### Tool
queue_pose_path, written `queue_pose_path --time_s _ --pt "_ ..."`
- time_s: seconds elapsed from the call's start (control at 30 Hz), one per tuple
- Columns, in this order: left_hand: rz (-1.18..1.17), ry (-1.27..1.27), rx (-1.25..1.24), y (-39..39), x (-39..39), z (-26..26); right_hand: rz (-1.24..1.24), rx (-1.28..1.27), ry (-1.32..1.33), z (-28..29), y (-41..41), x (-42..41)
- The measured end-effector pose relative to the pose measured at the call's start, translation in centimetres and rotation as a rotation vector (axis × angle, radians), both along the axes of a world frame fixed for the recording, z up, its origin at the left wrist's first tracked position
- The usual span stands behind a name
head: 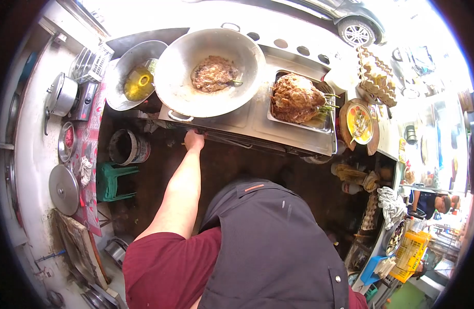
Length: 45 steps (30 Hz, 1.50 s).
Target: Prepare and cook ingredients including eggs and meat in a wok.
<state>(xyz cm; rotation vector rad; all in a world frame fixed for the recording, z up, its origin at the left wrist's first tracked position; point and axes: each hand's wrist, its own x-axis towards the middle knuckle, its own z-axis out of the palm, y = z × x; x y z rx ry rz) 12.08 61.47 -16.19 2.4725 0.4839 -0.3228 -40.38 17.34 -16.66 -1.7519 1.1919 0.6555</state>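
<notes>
My left hand reaches to the front edge of a stainless steel stove, under the near handle of a large wok. Its fingers curl at a dark part there, which I cannot make out. Inside the wok lies a flat, browned, cooked mass with a green stem at one side. To its right, a steel tray holds a pile of similar browned pieces, with green stems pointing right. Left of the wok, a metal basin contains yellow oil. My right hand is out of view.
A yellow plate sits on a round wooden board at right, near egg trays. At left are a green plastic stool, a bucket and a lidded pot. A person is in the right background.
</notes>
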Motion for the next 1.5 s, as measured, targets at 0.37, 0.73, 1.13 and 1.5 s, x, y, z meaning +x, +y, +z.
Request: queue_pose_path --time_s 0.37,0.73,1.13,1.5 --pt "0.033 -0.061 0.094 0.4 -1.5 0.1 0.061 -0.150 -0.005 6.3 3.6 6.3" --pt "-0.188 0.384 -0.187 1.2 -6.1 -5.1 0.013 -0.054 0.111 3.9 4.2 1.6" --pt "-0.663 1.254 -0.028 -9.7 -32.9 0.9 0.176 0.623 -0.040 -3.6 9.3 -7.9" --pt "-1.017 1.279 0.865 -10.7 -42.0 -4.7 0.293 0.392 0.072 -9.3 14.6 -8.6"
